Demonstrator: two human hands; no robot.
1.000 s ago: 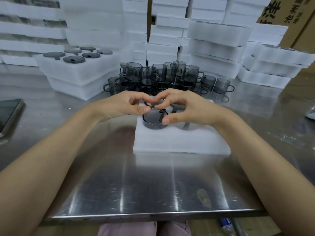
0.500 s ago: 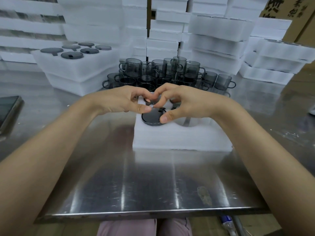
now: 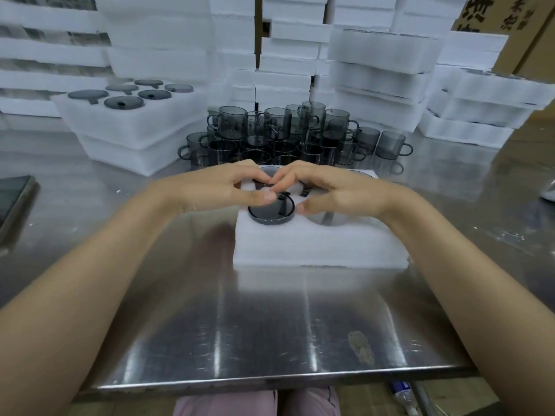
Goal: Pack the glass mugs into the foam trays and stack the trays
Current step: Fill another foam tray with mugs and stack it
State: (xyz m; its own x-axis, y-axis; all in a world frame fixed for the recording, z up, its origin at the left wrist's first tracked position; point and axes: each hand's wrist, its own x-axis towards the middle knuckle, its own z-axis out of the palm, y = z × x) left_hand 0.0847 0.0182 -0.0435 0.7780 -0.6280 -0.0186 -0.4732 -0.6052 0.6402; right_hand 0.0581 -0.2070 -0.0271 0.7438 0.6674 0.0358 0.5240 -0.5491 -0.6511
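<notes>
A white foam tray lies on the steel table in front of me. An upside-down smoky glass mug sits in its near-left hole, the rim a little proud of the foam. My left hand curls over the mug's far side with the thumb lying on its base. My right hand arches beside it; its fingertips meet the left ones over the mug's far edge, and its thumb sits on the foam just right of the mug. Other mugs in the far holes are mostly hidden by my hands. The near-middle hole holds nothing.
Several loose mugs crowd behind the tray. Two stacked packed trays stand at the back left, more tray stacks at the right, foam piles and a cardboard box behind. A dark flat device lies far left.
The mug has sunk deeper into its hole. My right thumb has come off the mug onto the foam; the left thumb stays on the base.
</notes>
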